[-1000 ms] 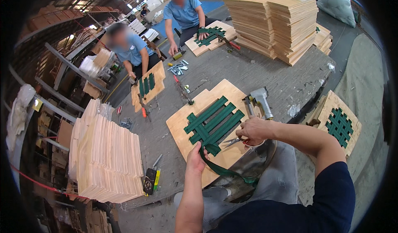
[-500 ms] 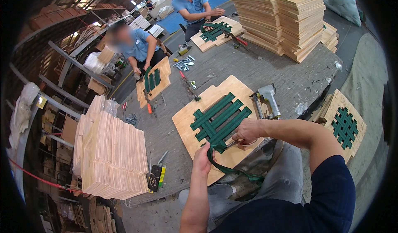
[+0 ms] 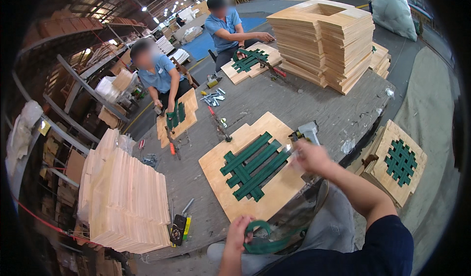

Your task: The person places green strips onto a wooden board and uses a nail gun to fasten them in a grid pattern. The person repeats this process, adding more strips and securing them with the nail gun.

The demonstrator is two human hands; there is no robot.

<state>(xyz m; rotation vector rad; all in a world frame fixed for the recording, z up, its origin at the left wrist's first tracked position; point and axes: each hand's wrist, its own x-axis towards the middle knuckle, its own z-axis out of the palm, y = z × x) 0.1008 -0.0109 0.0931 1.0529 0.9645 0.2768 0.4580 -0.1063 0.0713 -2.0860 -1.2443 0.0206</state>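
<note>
A wooden panel [image 3: 274, 192] lies on the table before me, with several green webbing straps [image 3: 255, 160] woven across its opening. Below the panel's near edge, my left hand [image 3: 239, 231] is closed on a loose green webbing strap [image 3: 267, 246], which curls and trails over my lap. My right hand [image 3: 310, 157] hovers above the panel's right edge, just short of the staple gun [image 3: 308, 131]. Motion smears its fingers; a small shiny thing shows beside them, too blurred to name.
Stacks of wooden panels stand at the left [image 3: 130, 192] and far right [image 3: 326, 45]. A finished-looking woven panel [image 3: 400, 160] rests on a pile to my right. Two co-workers sit across the table with similar panels. A clamp [image 3: 220, 125], metal staple strips [image 3: 213, 98] and a black tape measure [image 3: 179, 229] lie about.
My right hand has left the strap and moved up toward the staple gun. My left hand has drawn down toward my lap with the loose strap, which is now separate from the panel's weave.
</note>
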